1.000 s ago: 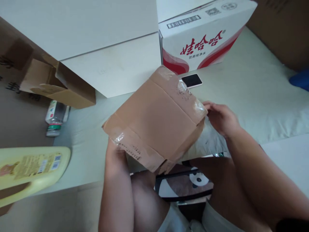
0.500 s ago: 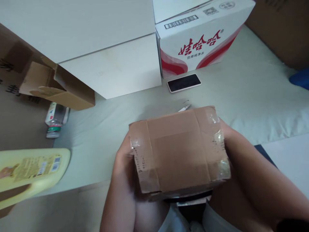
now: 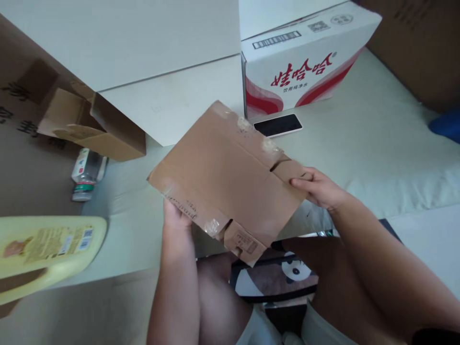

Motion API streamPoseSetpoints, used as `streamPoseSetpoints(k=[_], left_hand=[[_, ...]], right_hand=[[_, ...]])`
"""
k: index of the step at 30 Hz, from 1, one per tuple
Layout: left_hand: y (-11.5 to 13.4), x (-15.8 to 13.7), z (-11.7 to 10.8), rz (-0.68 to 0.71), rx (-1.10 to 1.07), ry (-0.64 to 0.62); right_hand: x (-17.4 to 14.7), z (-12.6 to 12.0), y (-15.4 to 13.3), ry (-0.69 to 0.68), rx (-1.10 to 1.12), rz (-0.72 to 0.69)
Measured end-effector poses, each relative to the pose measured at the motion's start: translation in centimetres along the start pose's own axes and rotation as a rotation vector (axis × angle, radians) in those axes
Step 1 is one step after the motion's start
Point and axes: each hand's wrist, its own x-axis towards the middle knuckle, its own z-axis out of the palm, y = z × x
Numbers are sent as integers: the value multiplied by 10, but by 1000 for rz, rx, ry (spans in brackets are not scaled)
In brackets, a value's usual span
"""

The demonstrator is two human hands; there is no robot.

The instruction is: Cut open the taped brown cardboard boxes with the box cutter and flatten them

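Between my two hands is a brown cardboard box (image 3: 223,172), tilted, with clear tape along its edges and loose flaps at its near end. My right hand (image 3: 319,188) pinches the flap at the right corner, thumb on top. Under the lower left edge, my left hand (image 3: 177,215) grips the box; most of its fingers are hidden beneath the cardboard. A printed flap (image 3: 246,242) sticks out at the near side, above a bag with a panda picture (image 3: 283,275) by my legs.
A phone (image 3: 278,125) lies before a white and red carton (image 3: 305,76). White boxes (image 3: 172,110) stand behind. At the left are an open small carton (image 3: 118,134), a plastic bottle (image 3: 86,175) and a yellow jug (image 3: 72,244). Something blue (image 3: 447,122) sits at the far right.
The box has turned and tilted, so its long face and the near flaps now show. My right hand has come into view on a flap. The white-bladed tool behind the box is now hidden.
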Motion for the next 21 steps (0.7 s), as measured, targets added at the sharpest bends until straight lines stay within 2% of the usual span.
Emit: streamPoseSetpoints(k=[3,5,9,11,13,15,17,19,21], left_hand=[[4,-6,3,106,-66,-38],[3,-5,-1,93,-67,-34],[-7,2,-5,16,-82,-21],[-10,0,1,-4,-108,-63],[-11,-5,10,-87,-104,-119],[-10,-10,17,-211,-89,-178],[-6,-13,20,-281,-78,-213],[-2,-12,19,-289,-78,-213],[0,-10,17,-278,-83,-207]], right_hand=[[-1,13,-3,127,-59,-57],[-6,19,-6,187,-72,-97],[-27,21,-2,133,8,-177],[-43,19,5,93,-105,-153],[-61,13,11,119,-244,-78],[-84,1,12,233,-324,-52],[-110,-19,7,408,-411,-100],[-137,-47,-2,663,-506,-246],[-156,-79,-17,950,-678,-335]])
